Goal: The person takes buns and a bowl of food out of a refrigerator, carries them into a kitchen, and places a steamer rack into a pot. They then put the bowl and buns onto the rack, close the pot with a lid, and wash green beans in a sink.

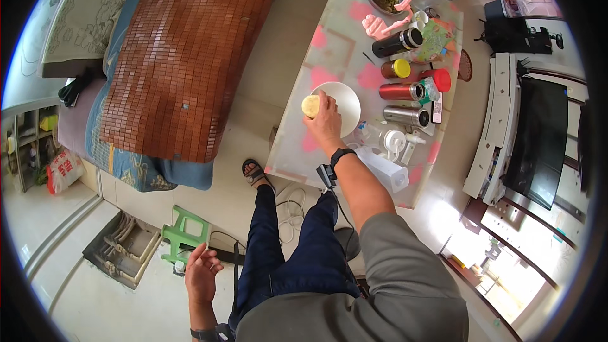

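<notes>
My right hand [324, 121] reaches over the table and grips a round, pale yellow item [311, 106], whose kind I cannot tell. Below and beside it, a white bowl [350, 109] stands on the table [297, 137] with its pink-patterned cover. My left hand [201, 270] hangs at my left side above the floor, with its fingers apart and nothing in it. Right of the bowl lie a red metal thermos [396, 91] and a steel thermos [403, 115]. A clear plastic bottle with a white lid [377, 136] lies nearer to me.
Farther up the table are a metal bowl of greenish bits [380, 0], a black thermos [392, 46] and a yellow-lidded jar [394, 69]. A white box [387, 171] sits near the front edge. On the floor are a green plastic stool [204, 230], cables and an open pipe pit [123, 249].
</notes>
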### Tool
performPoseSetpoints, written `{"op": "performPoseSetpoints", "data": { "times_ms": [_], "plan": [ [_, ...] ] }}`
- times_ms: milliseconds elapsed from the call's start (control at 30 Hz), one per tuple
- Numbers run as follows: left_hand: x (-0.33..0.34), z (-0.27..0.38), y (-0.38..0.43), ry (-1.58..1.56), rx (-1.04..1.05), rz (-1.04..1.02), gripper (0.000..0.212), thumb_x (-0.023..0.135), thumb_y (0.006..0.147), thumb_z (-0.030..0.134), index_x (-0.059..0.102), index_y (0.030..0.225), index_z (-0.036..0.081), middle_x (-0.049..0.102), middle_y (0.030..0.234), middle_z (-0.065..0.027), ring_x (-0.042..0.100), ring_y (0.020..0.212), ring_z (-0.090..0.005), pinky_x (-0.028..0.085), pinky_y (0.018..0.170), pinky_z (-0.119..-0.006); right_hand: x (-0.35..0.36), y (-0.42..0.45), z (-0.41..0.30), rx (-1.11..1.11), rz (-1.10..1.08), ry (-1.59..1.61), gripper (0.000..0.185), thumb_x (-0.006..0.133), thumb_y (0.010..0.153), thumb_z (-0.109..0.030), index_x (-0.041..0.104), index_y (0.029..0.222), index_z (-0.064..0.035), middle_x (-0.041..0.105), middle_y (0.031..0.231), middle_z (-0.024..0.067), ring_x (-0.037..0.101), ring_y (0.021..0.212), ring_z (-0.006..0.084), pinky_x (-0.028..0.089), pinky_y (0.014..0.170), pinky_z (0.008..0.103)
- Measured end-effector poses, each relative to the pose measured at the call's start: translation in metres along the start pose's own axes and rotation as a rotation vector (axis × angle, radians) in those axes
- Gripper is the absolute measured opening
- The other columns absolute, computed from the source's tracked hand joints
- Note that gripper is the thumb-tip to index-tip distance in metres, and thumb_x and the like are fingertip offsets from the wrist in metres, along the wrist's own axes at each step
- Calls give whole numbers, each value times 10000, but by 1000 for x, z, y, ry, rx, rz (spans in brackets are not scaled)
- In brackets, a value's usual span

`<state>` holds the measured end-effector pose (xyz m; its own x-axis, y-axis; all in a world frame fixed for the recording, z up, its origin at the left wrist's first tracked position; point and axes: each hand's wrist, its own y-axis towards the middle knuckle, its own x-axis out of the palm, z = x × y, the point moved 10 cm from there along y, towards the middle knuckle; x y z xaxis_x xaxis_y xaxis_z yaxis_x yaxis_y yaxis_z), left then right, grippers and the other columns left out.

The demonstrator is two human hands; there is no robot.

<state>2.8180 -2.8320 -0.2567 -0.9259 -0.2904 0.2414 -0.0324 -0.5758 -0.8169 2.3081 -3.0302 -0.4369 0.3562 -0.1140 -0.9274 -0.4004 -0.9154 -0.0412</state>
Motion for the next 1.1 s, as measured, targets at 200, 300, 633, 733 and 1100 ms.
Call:
{"op": "performPoseSetpoints", "data": {
  "times_ms": [200, 300, 633, 733, 1100],
  "plan": [
    [-11, -15, -4, 23, -1, 5, 574, 623, 1004, 337, 511, 1472, 24, 657, 1192, -118, 661, 979, -200, 586, 837, -362, -2, 2, 21, 52, 119, 57, 897, 843, 793, -326, 360, 1513, -96, 566, 1248, 219, 644, 1115, 415, 601, 829, 530],
    [-13, -25, -2, 42, -14, 9, 573, 624, 1002, 339, 515, 1470, 26, 657, 1192, -117, 661, 979, -198, 586, 838, -363, 3, 5, 28, 68, 213, 9, 915, 853, 775, -321, 362, 1512, -93, 579, 1236, 215, 664, 1070, 413, 609, 804, 519],
    [-2, -36, -2, 99, 1, 17, 580, 628, 992, 341, 519, 1464, 22, 655, 1179, -120, 656, 979, -202, 583, 834, -362, 8, 10, 49, 96, 235, 72, 921, 858, 754, -271, 363, 1507, -79, 579, 1260, 218, 664, 1080, 408, 612, 840, 494],
    [4, -39, -2, 66, 4, 32, 574, 672, 951, 310, 565, 1426, 7, 680, 1169, -131, 669, 969, -211, 578, 826, -377, -2, 15, 70, 231, 291, 186, 888, 867, 759, -258, 398, 1478, -30, 581, 1281, 231, 665, 1071, 399, 604, 855, 470],
    [100, -16, -28, -54, -11, -250, 594, 601, 1030, 287, 436, 1534, 20, 634, 1280, -190, 689, 1124, -336, 646, 847, -475, -94, -71, -96, 521, -416, 1651, 527, 694, 969, -236, 445, 1398, -58, 606, 1211, 149, 712, 929, 299, 649, 716, 446]
  ]
}}
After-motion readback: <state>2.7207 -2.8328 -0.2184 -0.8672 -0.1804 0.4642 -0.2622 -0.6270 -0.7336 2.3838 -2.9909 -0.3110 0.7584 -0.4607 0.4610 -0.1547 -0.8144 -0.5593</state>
